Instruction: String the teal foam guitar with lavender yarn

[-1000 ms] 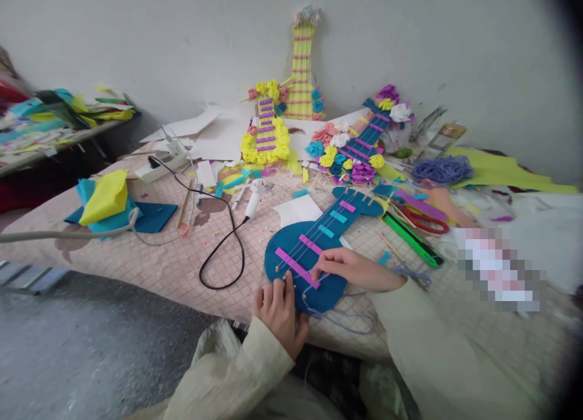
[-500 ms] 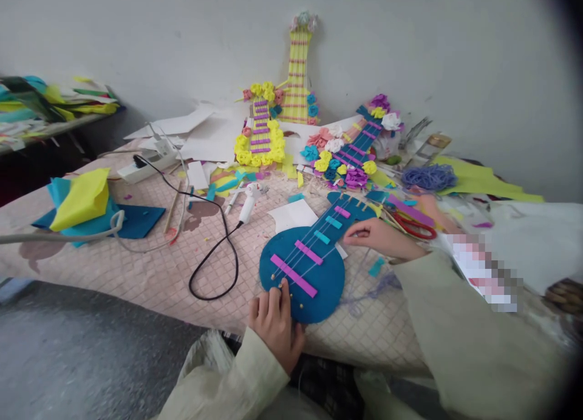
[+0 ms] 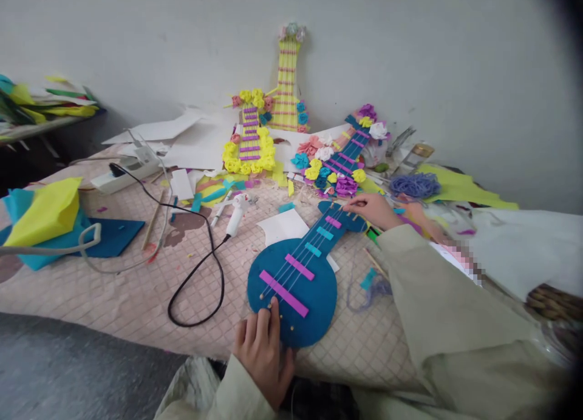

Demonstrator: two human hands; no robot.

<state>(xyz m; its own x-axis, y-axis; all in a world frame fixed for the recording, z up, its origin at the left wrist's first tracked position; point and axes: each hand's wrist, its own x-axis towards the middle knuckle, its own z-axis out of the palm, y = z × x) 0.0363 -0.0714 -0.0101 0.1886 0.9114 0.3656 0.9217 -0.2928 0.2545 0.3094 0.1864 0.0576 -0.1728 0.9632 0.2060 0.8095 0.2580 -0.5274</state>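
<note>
A blue felt guitar (image 3: 296, 280) with purple and turquoise bars and thin strings lies on the table in front of me. My left hand (image 3: 263, 347) rests on its lower edge, fingers closed and pressing near the string pins. My right hand (image 3: 372, 209) reaches to the guitar's head, fingers pinched on a thin purple string there. Loose purple thread (image 3: 371, 289) lies to the right of the guitar body.
A white glue gun (image 3: 234, 216) with a black cord (image 3: 200, 286) lies left of the guitar. Three decorated guitars (image 3: 286, 86) lean at the wall. Blue and yellow felt sheets (image 3: 50, 220), a power strip (image 3: 122, 168), a purple yarn bundle (image 3: 414, 184) and paper scraps crowd the quilted table (image 3: 113, 286).
My right hand has moved from the guitar's body up along the strings to its head. My left hand stays at the lower edge. The view has shifted slightly.
</note>
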